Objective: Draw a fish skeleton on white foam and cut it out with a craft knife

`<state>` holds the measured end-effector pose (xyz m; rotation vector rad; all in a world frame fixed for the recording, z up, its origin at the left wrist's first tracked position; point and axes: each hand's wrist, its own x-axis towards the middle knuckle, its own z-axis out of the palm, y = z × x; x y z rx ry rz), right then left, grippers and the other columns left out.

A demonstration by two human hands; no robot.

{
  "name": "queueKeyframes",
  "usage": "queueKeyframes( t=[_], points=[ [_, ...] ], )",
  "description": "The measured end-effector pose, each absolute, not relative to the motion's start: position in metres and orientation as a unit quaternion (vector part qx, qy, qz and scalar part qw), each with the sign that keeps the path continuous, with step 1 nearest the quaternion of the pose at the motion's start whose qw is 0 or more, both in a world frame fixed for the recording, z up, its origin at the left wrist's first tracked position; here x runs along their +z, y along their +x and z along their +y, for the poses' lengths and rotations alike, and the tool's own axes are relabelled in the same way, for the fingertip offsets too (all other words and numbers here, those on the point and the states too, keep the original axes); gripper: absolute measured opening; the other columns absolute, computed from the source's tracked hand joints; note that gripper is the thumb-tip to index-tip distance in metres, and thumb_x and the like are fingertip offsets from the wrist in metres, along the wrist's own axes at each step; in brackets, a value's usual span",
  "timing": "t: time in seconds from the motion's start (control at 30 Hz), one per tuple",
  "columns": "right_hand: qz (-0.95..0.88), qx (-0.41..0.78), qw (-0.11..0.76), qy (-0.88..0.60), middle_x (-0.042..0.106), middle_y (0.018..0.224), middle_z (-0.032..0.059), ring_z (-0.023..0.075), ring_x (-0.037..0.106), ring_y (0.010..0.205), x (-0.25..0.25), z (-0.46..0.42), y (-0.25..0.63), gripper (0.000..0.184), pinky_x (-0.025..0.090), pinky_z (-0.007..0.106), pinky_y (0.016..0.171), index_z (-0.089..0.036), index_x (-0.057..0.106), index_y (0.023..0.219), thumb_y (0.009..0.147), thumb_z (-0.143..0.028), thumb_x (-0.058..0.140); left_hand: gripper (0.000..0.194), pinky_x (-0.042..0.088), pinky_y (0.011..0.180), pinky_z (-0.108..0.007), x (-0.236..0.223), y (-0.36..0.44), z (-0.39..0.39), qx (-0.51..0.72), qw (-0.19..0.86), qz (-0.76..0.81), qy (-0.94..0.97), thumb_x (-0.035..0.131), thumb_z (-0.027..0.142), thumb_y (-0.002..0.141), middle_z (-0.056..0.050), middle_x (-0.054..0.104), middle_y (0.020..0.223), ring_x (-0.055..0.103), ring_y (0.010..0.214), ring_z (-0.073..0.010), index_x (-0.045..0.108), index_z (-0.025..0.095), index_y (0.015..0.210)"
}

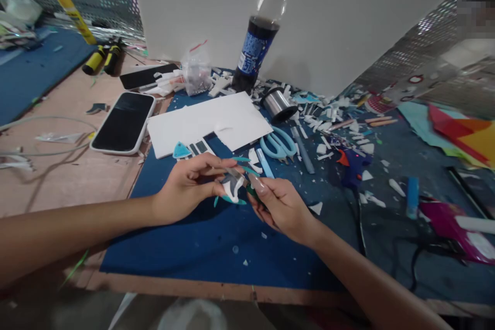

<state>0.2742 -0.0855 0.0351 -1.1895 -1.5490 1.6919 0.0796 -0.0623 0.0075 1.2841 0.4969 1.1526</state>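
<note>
Over the blue mat, my left hand pinches a small white and grey cut piece between thumb and fingers. A curved notch shows on the white piece's lower edge. My right hand is closed on a small tool with a dark green handle, mostly hidden by the fingers; its kind I cannot make out. The two hands almost meet at the piece. Thin teal curved pieces lie around the fingertips. A white foam sheet and light blue scissors lie just beyond.
Behind the sheet stand a bottle of dark drink and a wire spool. White scraps litter the back. At left lies a phone; at right, a blue glue gun with its cord. A person's arm reaches in at right.
</note>
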Motion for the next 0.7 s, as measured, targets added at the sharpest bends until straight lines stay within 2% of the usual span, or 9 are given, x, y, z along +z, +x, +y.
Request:
queueKeyframes(
  t=[0.17, 0.4, 0.53, 0.7],
  points=[
    [-0.601, 0.606, 0.269, -0.446, 0.037, 0.040, -0.0066, 0.0027, 0.032, 0.030, 0.0373, -0.0864, 0.2765, 0.048, 0.018, 0.016, 0.029, -0.018, 0.042, 0.061, 0.088, -0.057, 0.036, 0.027, 0.057, 0.082, -0.022, 0.0089, 0.0801, -0.0621, 0.521, 0.619, 0.203, 0.551, 0.071, 0.011, 0.075, -0.006, 0.071, 0.102, 0.065, 0.101, -0.0180, 0.063, 0.016, 0.100],
    [-0.582, 0.629, 0.278, -0.435, 0.038, 0.040, -0.0071, 0.0025, 0.031, 0.028, 0.0308, -0.0855, 0.2711, 0.048, 0.022, 0.017, 0.030, -0.018, 0.041, 0.061, 0.086, -0.059, 0.038, 0.027, 0.058, 0.072, -0.019, 0.0053, 0.0783, -0.0606, 0.478, 0.554, 0.267, 0.627, 0.068, 0.006, 0.074, -0.007, 0.069, 0.106, 0.068, 0.089, -0.0160, 0.063, 0.016, 0.098],
    [-0.582, 0.631, 0.284, -0.427, 0.035, 0.037, -0.0083, 0.0028, 0.030, 0.028, 0.0314, -0.0867, 0.2698, 0.047, 0.022, 0.017, 0.031, -0.019, 0.040, 0.059, 0.087, -0.057, 0.039, 0.032, 0.058, 0.073, -0.018, 0.0040, 0.0780, -0.0601, 0.463, 0.553, 0.257, 0.643, 0.066, 0.003, 0.075, -0.005, 0.067, 0.110, 0.068, 0.092, -0.0159, 0.063, 0.019, 0.102],
    [-0.597, 0.627, 0.264, -0.425, 0.039, 0.043, -0.0062, 0.0023, 0.031, 0.029, 0.0351, -0.0869, 0.2747, 0.046, 0.021, 0.016, 0.030, -0.018, 0.041, 0.061, 0.089, -0.054, 0.037, 0.033, 0.058, 0.082, -0.023, 0.0070, 0.0794, -0.0611, 0.502, 0.574, 0.214, 0.611, 0.068, 0.004, 0.075, -0.005, 0.070, 0.104, 0.065, 0.101, -0.0184, 0.064, 0.019, 0.104]
  ],
)
